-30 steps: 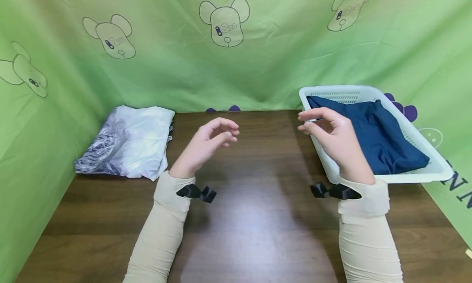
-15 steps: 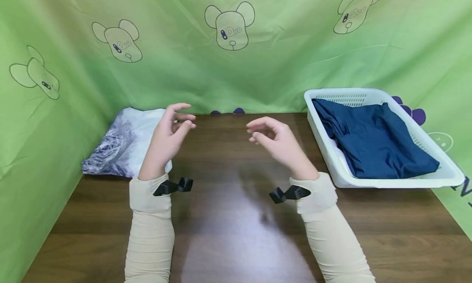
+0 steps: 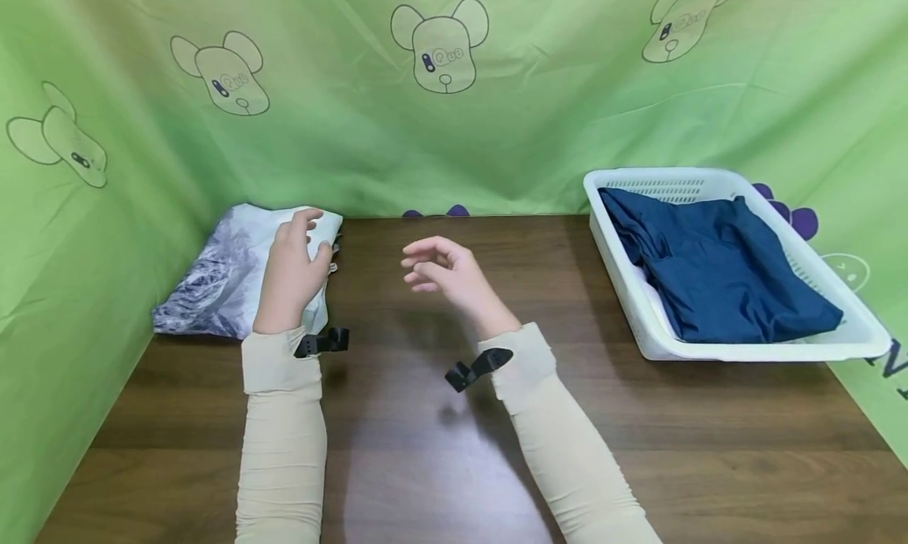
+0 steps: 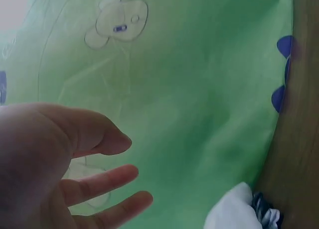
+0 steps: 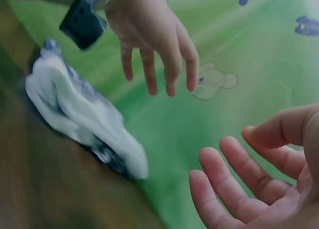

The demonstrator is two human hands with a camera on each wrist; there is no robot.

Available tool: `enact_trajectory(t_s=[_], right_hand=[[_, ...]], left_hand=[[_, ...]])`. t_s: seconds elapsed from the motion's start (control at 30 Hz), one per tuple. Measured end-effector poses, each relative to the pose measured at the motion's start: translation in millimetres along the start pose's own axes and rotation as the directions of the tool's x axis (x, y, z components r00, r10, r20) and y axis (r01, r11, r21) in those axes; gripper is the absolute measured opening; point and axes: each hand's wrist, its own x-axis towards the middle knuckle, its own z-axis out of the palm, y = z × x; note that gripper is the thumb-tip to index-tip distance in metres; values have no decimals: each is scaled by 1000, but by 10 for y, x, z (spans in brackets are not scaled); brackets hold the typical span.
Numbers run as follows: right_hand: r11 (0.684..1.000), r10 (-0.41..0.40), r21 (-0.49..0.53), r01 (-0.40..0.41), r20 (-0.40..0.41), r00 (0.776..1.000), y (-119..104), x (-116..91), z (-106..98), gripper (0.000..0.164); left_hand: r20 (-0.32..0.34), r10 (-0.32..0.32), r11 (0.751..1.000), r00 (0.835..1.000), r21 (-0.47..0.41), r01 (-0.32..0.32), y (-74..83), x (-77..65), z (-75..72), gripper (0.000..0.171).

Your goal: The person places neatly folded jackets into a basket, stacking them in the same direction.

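A folded piece of white and grey patterned fabric (image 3: 244, 252) lies at the back left of the table. Above it hovers my left hand (image 3: 289, 272), fingers loosely bent and holding nothing. In the right wrist view a gap shows between that hand (image 5: 154, 40) and the fabric (image 5: 84, 104). My right hand (image 3: 454, 280) hangs over the middle of the table, its relaxed fingers pointing left, with nothing in it. At the right, a white plastic basket (image 3: 617, 268) contains dark blue folded fabric (image 3: 723, 268), with something white partly hidden beneath it.
The brown wooden table (image 3: 440, 465) is bordered behind and at both sides by a green printed curtain (image 3: 496, 150). Black camera mounts (image 3: 322, 343) stick out from the wrists.
My left hand has moved left until it is over the white and grey fabric. My right hand has swung left from the basket to mid-table. Basket and fabrics stay put.
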Motion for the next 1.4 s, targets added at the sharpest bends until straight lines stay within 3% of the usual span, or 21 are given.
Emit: enact_trajectory(t_s=[0.2,0.4,0.6,0.7,0.8,0.9,1.03,1.27,1.4], right_hand=[[962,162,231,-148,-45,986,227,52,188,25],[944,253,246,-220,-112,961,371,59,261,29],[902,366,292,-318,-126,922,431,81,269,38],[881,410,301,-364,-107,906,453,87,282,43],[870,440,281,-405,-72,895,481,80,299,51],[865,450,259,-429,-23,893,523,70,317,56],[868,438,249,-430,23,898,575,65,335,55],[880,403,239,-410,79,912,623,55,360,59],[888,382,234,-394,99,919,646,49,367,60]], left_hand=[[-62,-98,995,993,-18,97,-229,-15,-77,50],[-103,-215,977,971,-34,212,-447,-35,-154,52],[-50,-344,939,938,7,345,-645,-81,-197,59],[10,-422,906,906,26,422,-733,-116,-216,63],[71,-505,863,860,34,504,-813,-139,-239,66],[86,-563,826,822,24,563,-879,-157,-264,67],[74,-594,804,801,8,595,-933,-183,-280,67],[128,-570,822,812,100,561,-982,-194,-295,72],[196,-572,820,797,175,545,-970,-187,-301,72]])
